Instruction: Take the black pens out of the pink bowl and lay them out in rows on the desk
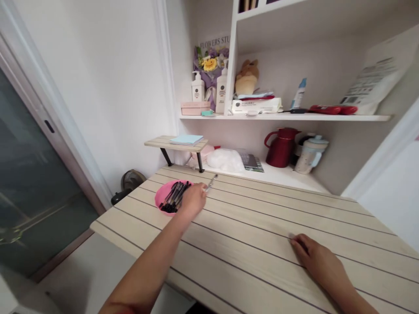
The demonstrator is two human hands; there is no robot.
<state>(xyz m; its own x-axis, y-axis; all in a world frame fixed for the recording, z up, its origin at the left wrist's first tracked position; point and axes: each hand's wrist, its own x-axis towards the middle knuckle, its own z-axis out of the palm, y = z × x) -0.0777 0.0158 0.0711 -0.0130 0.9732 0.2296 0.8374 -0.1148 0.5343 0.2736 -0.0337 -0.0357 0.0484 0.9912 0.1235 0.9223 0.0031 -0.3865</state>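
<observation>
Left hand [194,199] stretched far forward over the table [262,218], fingers closed around one grey pen [211,182]. Pen gripped at its near end, the free end pointing away to the back and a little to the right, raised slightly above the wood as far as can be told.

Just to the left of this hand, touching it or nearly so: a pink bowl [159,201] close to the table's far left corner. Already inside the bowl, a whole bunch of black pens [175,196], heaped side by side and leaning over the rim on the near side. Outside the bowl, only the one grey pen in the hand; no other loose pen visible anywhere on the boards.

Right hand [316,257] well apart from all of this, on the near right part of the table, palm down and fingers spread flat, holding nothing visible. Dark patch at the fingertips probably only shadow, too small to tell.

Behind the bowl, a small raised shelf [157,143] with a blue notepad [186,139]; further right, in the recess, a red jug [280,148].
</observation>
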